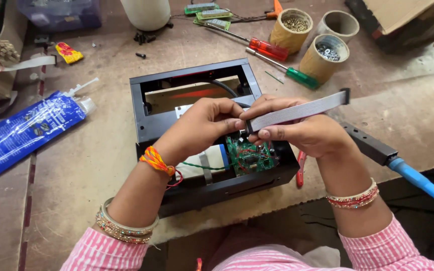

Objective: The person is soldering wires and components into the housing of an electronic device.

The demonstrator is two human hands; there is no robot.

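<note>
Both hands meet over an open black box [197, 135] that sits mid-counter [101, 150]. The left hand [202, 125] is closed in a pinch on the near end of a grey ribbon cable [297, 111], thumb and fingertips pressing it just above a green circuit board [251, 156]. The right hand [302, 131] is also closed on the cable, fingers curled over it and thumb beneath, right beside the left hand's pinch. From the hands the cable runs up and to the right, free in the air, ending in a dark connector [345, 95]. The board stands tilted inside the box's near right corner, with thin wires at its edge and a green wire trailing left across a pale part in the box. Just right of the box lie red-handled pliers [300, 168], partly hidden by the right wrist, and a black bar with a blue hose [423, 183] slants off the counter's right edge. Behind the box are 2 screwdrivers, 1 red [267, 48] and 1 green [302, 78], beside 3 cardboard tubes [322, 55]; 2 of them hold small hardware. A blue pouch [23, 133] lies at far left, well apart from the hands. Both wrists wear bangles, the left also an orange thread band.
</note>
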